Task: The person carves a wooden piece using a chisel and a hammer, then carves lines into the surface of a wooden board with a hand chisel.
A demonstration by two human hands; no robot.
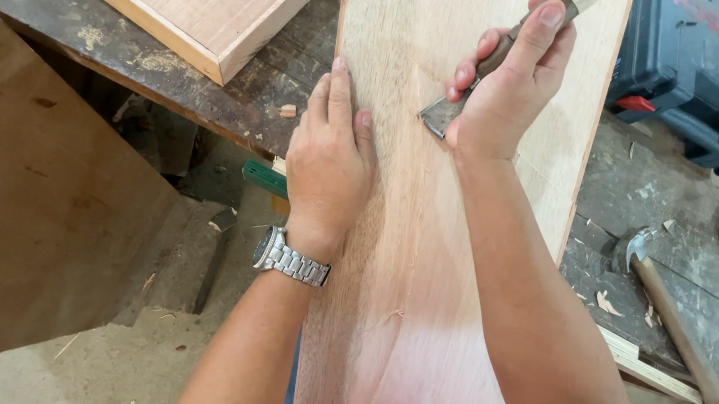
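Pale reddish wood fills the head view: a long plywood board lies across the worn counter, its near end overhanging toward me. I see my left hand spread flat, palm down, fingers extended, pressing the board near its left edge; it grips nothing. A metal watch sits on that wrist. My right hand is closed around the wooden handle of a chisel, thumb laid along the handle, the steel blade touching the board's face just beside the left fingertips. I judge the step in hand to be paring the board's surface with the chisel while the left hand steadies it. The next stroke, in my judgement, calls for a shallow blade angle and for keeping the left fingers out of the blade's path. Noted nearby: a hammer with wood chips on the counter to the right, a blue tool case beyond it, and a framed wooden panel at upper left.
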